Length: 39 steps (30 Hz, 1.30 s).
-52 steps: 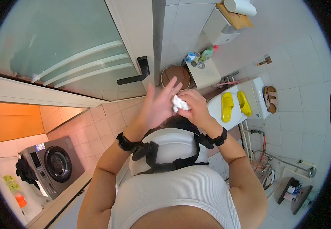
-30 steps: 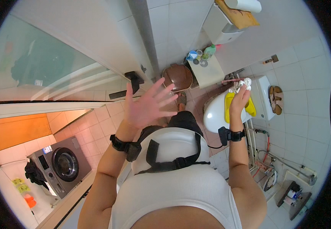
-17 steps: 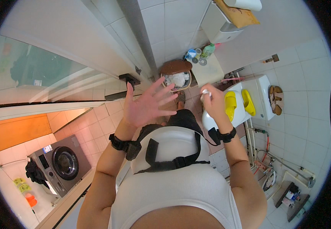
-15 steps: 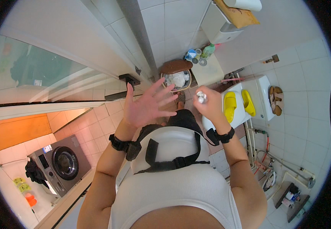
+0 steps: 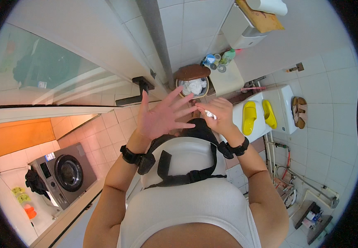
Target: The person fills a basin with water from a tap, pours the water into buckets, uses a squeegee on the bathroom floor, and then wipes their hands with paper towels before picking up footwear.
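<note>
My left hand point(image 5: 162, 118) is held up with its palm toward me, fingers spread wide and nothing in it. Close beside it on the right, my right hand point(image 5: 220, 113) is closed around a crumpled white tissue point(image 5: 210, 114), part of which pokes out below the fingers. The right thumb and fingertips meet the tip of one left finger, or nearly so; whether they touch is hard to tell. Beyond the hands stands a waste bin point(image 5: 206, 89) filled with white crumpled paper, its brown lid point(image 5: 193, 72) tipped up behind it.
At left, a door with a black handle point(image 5: 135, 93) stands next to an opening onto a grey washing machine point(image 5: 63, 175). On the right, yellow slippers point(image 5: 249, 118) and brown sandals point(image 5: 299, 110) rest on a white toilet point(image 5: 284, 109). Bottles point(image 5: 227, 56) crowd a small ledge.
My right hand has moved left and turned, bringing the tissue to a left fingertip. My left hand stays spread, shifted slightly right in view.
</note>
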Motion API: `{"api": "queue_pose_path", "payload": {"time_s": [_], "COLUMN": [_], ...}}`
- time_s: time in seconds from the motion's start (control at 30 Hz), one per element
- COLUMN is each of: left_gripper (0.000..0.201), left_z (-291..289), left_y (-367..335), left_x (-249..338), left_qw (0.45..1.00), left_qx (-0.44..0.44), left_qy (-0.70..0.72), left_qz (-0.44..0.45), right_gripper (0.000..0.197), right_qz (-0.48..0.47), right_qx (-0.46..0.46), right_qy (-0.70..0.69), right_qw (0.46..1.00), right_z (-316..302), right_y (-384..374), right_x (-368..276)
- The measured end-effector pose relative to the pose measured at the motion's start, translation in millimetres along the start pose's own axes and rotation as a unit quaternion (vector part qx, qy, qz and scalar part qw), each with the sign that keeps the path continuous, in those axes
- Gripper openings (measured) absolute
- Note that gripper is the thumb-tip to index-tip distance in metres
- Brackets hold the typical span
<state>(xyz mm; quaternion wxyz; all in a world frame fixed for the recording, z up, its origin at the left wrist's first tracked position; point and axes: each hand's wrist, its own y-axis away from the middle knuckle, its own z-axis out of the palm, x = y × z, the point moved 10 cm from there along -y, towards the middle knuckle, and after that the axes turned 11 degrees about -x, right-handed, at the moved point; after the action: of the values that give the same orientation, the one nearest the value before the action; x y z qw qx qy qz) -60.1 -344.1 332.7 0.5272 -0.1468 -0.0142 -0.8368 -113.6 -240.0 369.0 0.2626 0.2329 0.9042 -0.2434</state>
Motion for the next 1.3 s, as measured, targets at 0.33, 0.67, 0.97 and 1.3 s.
{"api": "queue_pose_path", "payload": {"time_s": [0.33, 0.67, 0.97, 1.3], "left_gripper": [0.099, 0.100, 0.100, 0.102], "left_z": [-7.8, -9.7, -6.8, -13.3], "left_y": [5.9, 8.0, 7.4, 8.8], "left_x": [-2.4, -7.6, -9.6, -9.4], "left_qw": [0.999, 0.998, 0.999, 0.999], "left_qx": [0.005, 0.011, 0.021, 0.023], "left_qy": [-0.040, -0.056, -0.008, -0.023], "left_qz": [-0.014, -0.038, -0.037, -0.038], "right_gripper": [0.008, 0.015, 0.012, 0.007], "right_qz": [0.081, -0.005, -0.027, 0.112], "right_qx": [0.140, 0.037, 0.059, 0.151], "right_qy": [-0.084, 0.018, -0.013, -0.150], "right_qw": [0.983, 0.999, 0.998, 0.971], "right_z": [-24.8, -0.2, -3.1, -19.2], "right_y": [11.5, -2.3, -0.4, 15.5], "right_x": [28.8, 2.3, -4.6, 31.6]}}
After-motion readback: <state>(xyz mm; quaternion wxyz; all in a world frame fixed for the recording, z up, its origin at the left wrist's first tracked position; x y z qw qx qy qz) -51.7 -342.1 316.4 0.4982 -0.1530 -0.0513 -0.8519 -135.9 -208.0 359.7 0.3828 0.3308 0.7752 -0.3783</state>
